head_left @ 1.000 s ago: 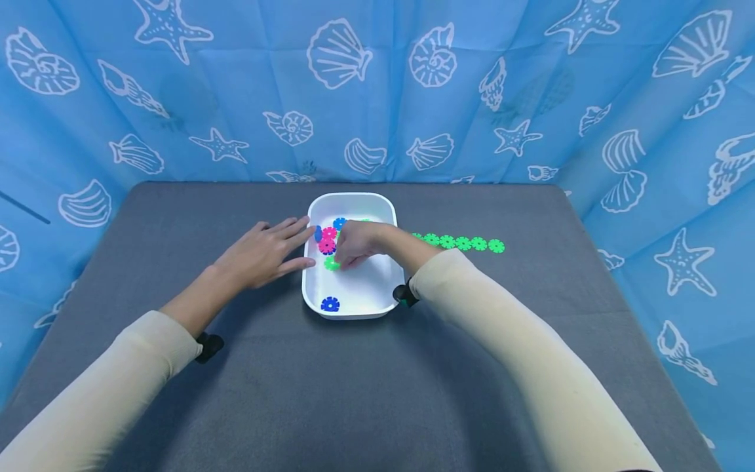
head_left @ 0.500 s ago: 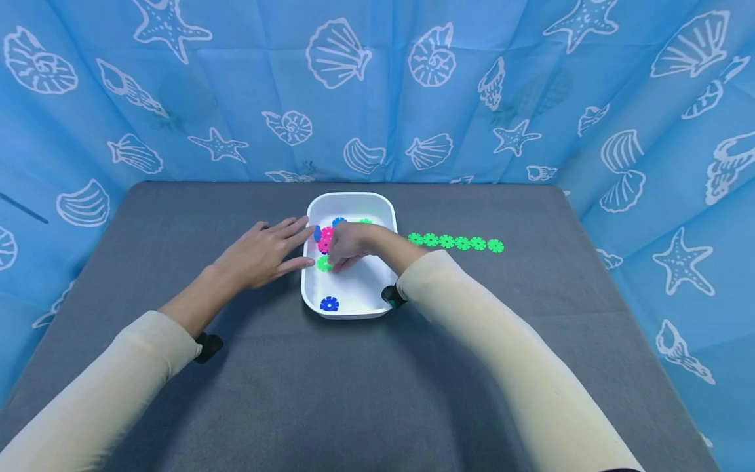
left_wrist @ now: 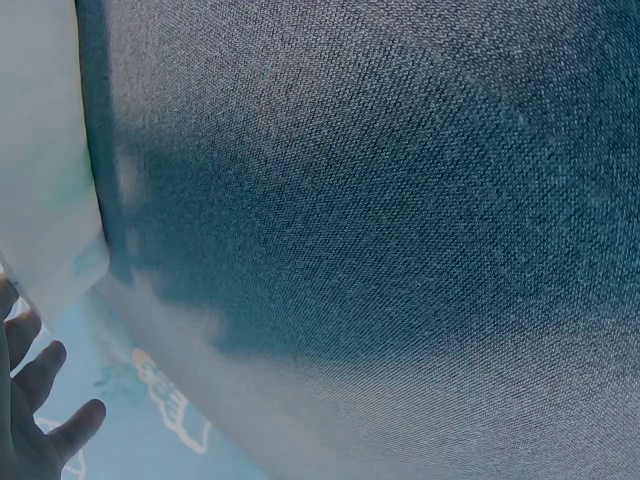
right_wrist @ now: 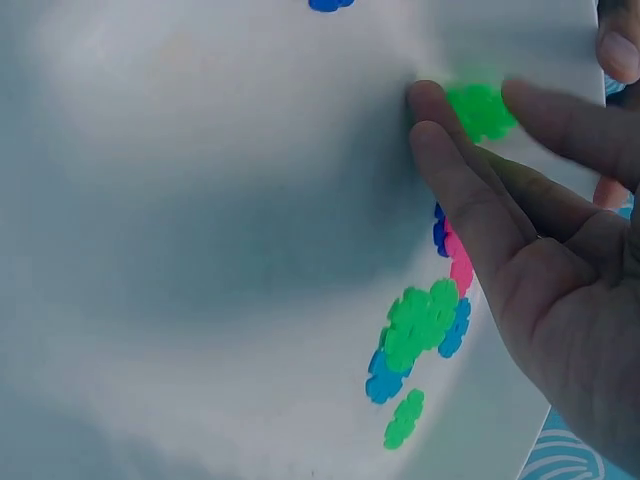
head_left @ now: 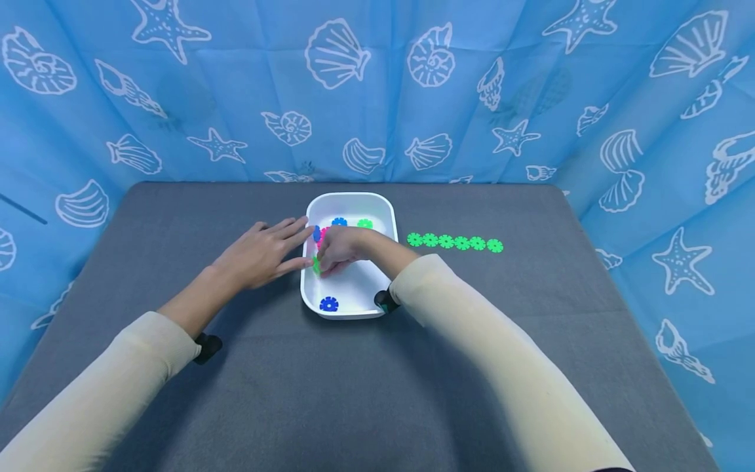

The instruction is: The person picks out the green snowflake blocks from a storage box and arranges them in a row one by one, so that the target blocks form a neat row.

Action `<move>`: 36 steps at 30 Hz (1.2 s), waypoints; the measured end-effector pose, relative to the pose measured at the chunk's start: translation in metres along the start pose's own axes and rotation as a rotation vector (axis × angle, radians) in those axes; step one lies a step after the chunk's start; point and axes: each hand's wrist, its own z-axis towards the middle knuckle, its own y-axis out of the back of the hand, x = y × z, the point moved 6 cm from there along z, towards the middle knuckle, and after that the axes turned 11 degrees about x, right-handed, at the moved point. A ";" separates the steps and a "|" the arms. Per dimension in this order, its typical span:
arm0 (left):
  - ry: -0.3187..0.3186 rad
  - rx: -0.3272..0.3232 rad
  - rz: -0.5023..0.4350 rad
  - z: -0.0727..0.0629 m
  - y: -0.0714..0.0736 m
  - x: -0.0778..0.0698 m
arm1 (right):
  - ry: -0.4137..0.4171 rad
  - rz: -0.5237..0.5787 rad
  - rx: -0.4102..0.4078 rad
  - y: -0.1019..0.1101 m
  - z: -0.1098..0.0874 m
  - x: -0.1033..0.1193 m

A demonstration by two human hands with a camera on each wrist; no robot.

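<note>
My right hand (head_left: 342, 248) reaches into a white plastic tray (head_left: 352, 316). In the right wrist view its fingers are fairly straight, and a blurred green snowflake disc (right_wrist: 483, 112) shows between thumb and fingertips. That disc lies by the tray's left wall; no firm pinch is visible. My left hand (head_left: 262, 254), fingers straight and spread, rests at the tray's left rim. A dark blue disc (head_left: 329, 304) lies near the front of the tray. Farther back are a pink disc (head_left: 322, 236), a blue disc (head_left: 339, 222) and a green disc (head_left: 365, 224). My right hand partly hides the pile.
Right of the tray, several green discs (head_left: 454, 242) lie in a straight row on the dark grey table (head_left: 330, 393). A blue curtain (head_left: 377, 85) with white sea-shell prints hangs behind the table's back edge and along both sides.
My right hand has moved left inside the tray, and the green disc by its fingertips has slid left to the wall. The left hand stays in place.
</note>
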 end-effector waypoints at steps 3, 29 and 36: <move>-0.008 -0.003 -0.002 0.000 0.000 0.000 | 0.004 -0.027 -0.004 -0.001 0.001 0.001; 0.011 0.022 -0.014 0.001 0.000 0.000 | 0.013 0.083 -0.088 0.004 0.009 0.003; 0.016 0.016 -0.019 0.001 0.000 0.000 | 0.011 0.110 -0.103 0.005 0.007 0.001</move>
